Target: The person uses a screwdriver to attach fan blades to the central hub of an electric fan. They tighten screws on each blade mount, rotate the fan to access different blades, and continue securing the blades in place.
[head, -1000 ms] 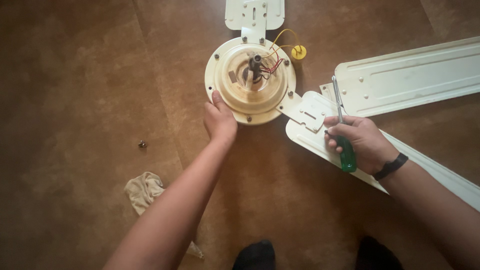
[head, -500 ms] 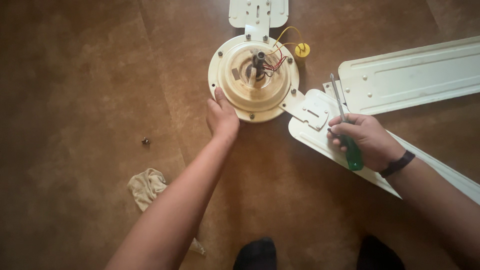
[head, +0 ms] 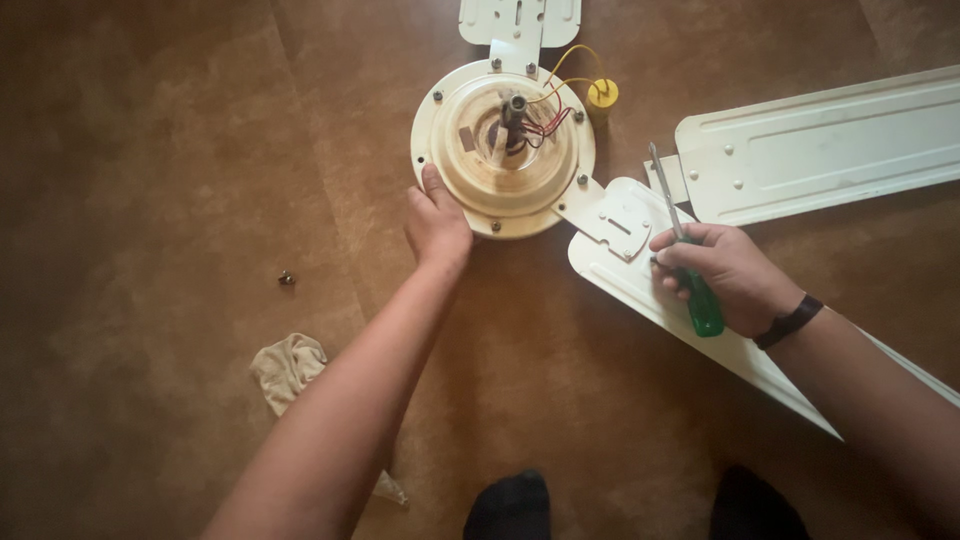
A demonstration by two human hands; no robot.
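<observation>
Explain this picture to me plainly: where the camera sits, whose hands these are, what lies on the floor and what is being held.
The camera sits on a person's head and looks down at their own two bare hands. On the brown floor lies a cream ceiling fan motor with coloured wires at its hub and blades bolted on. The left hand rests on the motor's rim. The right hand grips a green-handled screwdriver, held over one attached blade. Another blade lies loose beside it. To the left sit a small loose screw and a crumpled cloth. The dark shapes at the bottom are the person's feet.
</observation>
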